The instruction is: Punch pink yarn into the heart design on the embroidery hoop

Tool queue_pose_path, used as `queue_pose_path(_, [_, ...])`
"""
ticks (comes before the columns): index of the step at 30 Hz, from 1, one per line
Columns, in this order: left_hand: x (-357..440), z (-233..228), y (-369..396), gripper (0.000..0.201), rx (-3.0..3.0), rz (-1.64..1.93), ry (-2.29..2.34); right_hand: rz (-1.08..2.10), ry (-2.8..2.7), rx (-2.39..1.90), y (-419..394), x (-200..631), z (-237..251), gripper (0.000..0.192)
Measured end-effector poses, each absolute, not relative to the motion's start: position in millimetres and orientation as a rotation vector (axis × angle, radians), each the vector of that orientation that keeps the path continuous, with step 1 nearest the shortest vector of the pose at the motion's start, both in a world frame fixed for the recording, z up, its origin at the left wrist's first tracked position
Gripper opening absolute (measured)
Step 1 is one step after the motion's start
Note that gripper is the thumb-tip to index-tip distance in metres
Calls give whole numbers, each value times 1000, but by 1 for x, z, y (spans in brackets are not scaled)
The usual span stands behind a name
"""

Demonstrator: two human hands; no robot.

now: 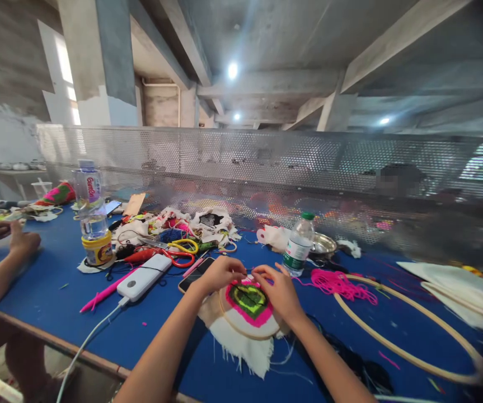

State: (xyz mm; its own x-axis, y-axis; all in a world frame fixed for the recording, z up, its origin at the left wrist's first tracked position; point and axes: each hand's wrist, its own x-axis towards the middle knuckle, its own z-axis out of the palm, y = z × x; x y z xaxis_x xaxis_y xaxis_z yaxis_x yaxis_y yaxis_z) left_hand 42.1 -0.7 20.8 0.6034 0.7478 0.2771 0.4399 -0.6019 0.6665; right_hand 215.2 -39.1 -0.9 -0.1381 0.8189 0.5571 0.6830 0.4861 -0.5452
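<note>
The left hand and right hand met over the upper rim of a small wooden embroidery hoop, which lay at the lower centre of the frame on the blue tabletop; its white cloth carried a pink-and-green pile motif and hung fraying below the rim; the fingertips of each hand were bent close to the thumb, though I cannot tell whether either pair was clamped on a strand; in my judgement, such fine fingerwork called for a light pinch, a hoop kept flat and cloth kept taut, with care not to snag the finished loops; the loose heap of pink yarn, right of centre beside the larger hoop, was best kept untangled and clear of the right forearm.
</note>
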Motion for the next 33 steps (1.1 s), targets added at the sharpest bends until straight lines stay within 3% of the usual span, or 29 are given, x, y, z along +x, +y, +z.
queue_pose_path(11, [48, 29, -11, 20, 2562, 932, 1052, -80, -1819, -1256, -54, 200, 3, 16])
queue_pose_path(16, [48, 33, -17, 27, 2745, 809, 1137, -207, -1815, -1263, -54, 204, 5, 15])
queue_pose_path(24, [49, 33, -13, 22, 2640, 898, 1092, -194, -1815, -1287, -51, 204, 3, 14])
queue_pose_path(33, [48, 35, -15, 22, 2708, 754, 1092, -215, -1834, -1325, -46, 209, 1, 19])
